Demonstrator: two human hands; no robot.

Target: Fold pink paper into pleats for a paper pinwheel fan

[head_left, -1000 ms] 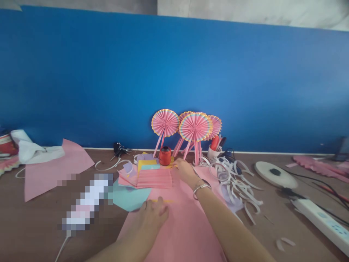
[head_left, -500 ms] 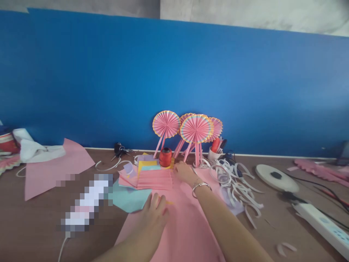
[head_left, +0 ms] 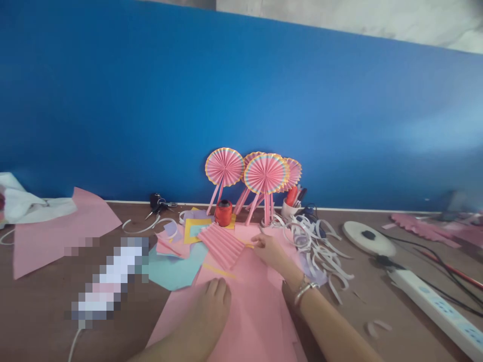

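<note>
My left hand (head_left: 207, 311) lies flat, fingers together, on a large pink paper sheet (head_left: 249, 311) spread on the brown table. My right hand (head_left: 272, 251), with a silver bracelet at the wrist, pinches the right edge of a pleated pink paper piece (head_left: 222, 244) that now sits tilted on the sheet's far end. Behind it stand a red ribbon spool (head_left: 223, 212) and several finished pink paper fans (head_left: 264, 174) leaning against the blue wall.
Coloured paper squares (head_left: 188, 231) and a teal sheet (head_left: 171, 269) lie left of the pleated piece. Curled white paper strips (head_left: 320, 246) pile at the right, beside a cup of pens (head_left: 291, 203), a white round base (head_left: 368, 237) and a power strip (head_left: 437, 306). Scissors (head_left: 158, 203) and pink paper (head_left: 56, 231) lie at the left.
My right hand has drawn back toward me, dragging the pleated pink piece with it and turning it askew. My left hand slid slightly nearer on the sheet. The view shifted a little.
</note>
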